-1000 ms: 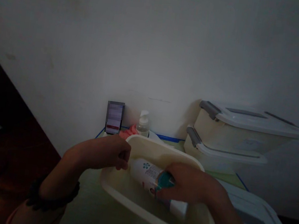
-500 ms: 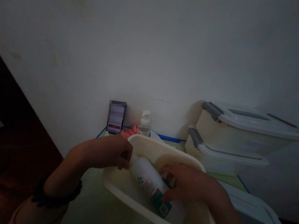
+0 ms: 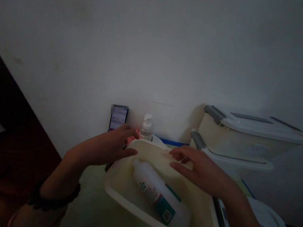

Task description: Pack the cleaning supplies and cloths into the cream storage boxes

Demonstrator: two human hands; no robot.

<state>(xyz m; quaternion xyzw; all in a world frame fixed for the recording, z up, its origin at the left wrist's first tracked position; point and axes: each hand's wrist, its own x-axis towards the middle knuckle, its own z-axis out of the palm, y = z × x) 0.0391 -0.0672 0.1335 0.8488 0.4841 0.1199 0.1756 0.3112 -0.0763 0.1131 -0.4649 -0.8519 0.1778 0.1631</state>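
A white bottle (image 3: 150,188) with a green-and-white label lies on its side in a cream plastic bin (image 3: 138,210), its neck toward the far left corner. My left hand (image 3: 111,143) hovers at the bin's far left rim with thumb and fingers apart, holding nothing. Over the far right part of the bin, my right hand (image 3: 196,166) is above the bottle and clear of it. Its fingers are loosely bent and spread, with nothing between them. I cannot tell whether either hand touches the rim.
Behind the bin stand a phone (image 3: 118,118), a clear pump bottle (image 3: 147,126) and a pink cloth (image 3: 131,139), partly hidden. Two lidded storage boxes (image 3: 248,141) are stacked at the right against the wall. A white lid (image 3: 262,213) with a grey panel lies at lower right.
Both hands have lifted away from the bottle toward the far rim, and their fingers have opened. The bottle remains lying in the bin. The view has shifted slightly.
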